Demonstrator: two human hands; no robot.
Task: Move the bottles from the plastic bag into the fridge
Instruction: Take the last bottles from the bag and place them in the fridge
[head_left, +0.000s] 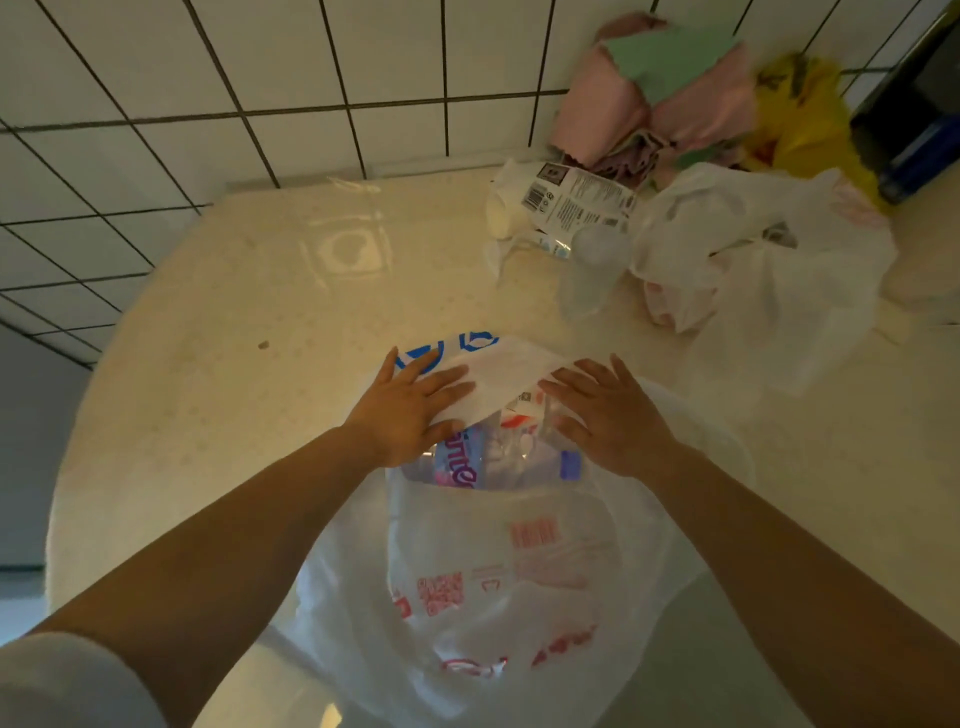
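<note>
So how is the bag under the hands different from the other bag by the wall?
The near plastic bag has red and blue printing; the far bag looks plain white. Bottles show inside the near bag, while the far bag's contents are unclear. Both hands, left hand and right hand, rest on the near one; nothing touches the far one. Both are thin, crumpled plastic.

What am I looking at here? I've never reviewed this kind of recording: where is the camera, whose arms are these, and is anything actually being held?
There is no machine: a person wears one wide-angle camera on the head, looking forward and down, so the arms are theirs. The left hand and right hand lie with fingers spread on the mouth of a white plastic bag at the near edge of a pale countertop, seemingly parting it. Neither hand clearly grips anything. Inside, bottles with labels show through the opening. Farther back lie a second crumpled bag, a printed clear wrapper and a heap of pink, green and yellow cloths against the tiled wall.
</note>
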